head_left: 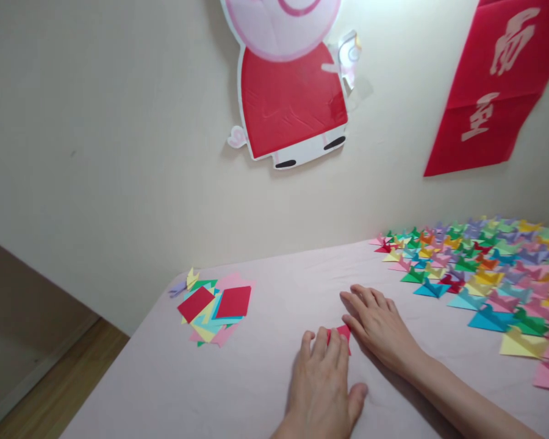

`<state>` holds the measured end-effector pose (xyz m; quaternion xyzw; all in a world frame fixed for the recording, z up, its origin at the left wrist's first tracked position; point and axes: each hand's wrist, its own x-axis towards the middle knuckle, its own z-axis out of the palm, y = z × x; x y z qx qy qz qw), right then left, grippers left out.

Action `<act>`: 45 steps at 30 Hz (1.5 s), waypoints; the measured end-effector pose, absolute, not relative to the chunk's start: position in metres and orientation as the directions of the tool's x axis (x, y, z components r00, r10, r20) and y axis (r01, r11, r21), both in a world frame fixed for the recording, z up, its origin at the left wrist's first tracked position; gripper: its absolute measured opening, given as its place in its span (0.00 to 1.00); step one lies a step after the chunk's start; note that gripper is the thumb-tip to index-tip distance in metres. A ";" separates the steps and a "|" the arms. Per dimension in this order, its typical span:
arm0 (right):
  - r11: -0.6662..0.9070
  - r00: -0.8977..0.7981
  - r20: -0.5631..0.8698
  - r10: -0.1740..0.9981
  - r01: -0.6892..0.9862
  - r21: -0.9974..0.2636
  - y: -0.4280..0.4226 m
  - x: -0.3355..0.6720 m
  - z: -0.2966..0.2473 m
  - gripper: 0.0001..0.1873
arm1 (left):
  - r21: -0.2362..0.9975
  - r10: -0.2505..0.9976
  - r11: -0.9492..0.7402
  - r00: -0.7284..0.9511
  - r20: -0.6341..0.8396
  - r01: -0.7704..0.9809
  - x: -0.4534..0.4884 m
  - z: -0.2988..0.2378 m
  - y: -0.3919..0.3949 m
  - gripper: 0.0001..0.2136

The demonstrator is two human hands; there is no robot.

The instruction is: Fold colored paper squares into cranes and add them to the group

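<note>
A small red piece of paper (pixel 343 333) lies on the pale pink table surface (pixel 265 317) between my hands. My left hand (pixel 322 381) lies flat over its near part, fingers stretched forward and pressing on it. My right hand (pixel 379 323) rests flat just right of the paper, fingers spread and pointing away, its thumb side touching the paper's edge. Most of the red paper is hidden under my left fingers.
A loose stack of coloured paper squares (pixel 216 306), red ones on top, lies at the left. Several rows of folded paper cranes (pixel 485 274) cover the right side. A cartoon cutout (pixel 289 91) and a red banner (pixel 489 91) hang on the wall. The wooden floor (pixel 59 378) shows past the table's left edge.
</note>
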<state>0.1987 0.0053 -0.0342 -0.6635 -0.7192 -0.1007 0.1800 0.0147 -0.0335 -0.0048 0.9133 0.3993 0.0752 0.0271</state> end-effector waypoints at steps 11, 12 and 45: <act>0.120 -0.081 0.411 0.908 0.990 -0.070 0.010 0.204 -0.035 0.20 | 0.081 0.724 -0.689 0.687 0.057 0.720 -0.001 0.004 -0.045 0.30; 0.132 -0.082 0.419 0.904 0.987 -0.092 0.010 0.205 -0.036 0.19 | 0.087 0.728 -0.685 0.683 0.062 0.723 -0.003 0.004 -0.046 0.30; 0.275 -0.194 0.426 0.884 0.952 -0.137 -0.012 0.173 -0.036 0.20 | 0.095 0.789 -0.612 0.600 0.131 0.785 -0.022 -0.021 -0.057 0.34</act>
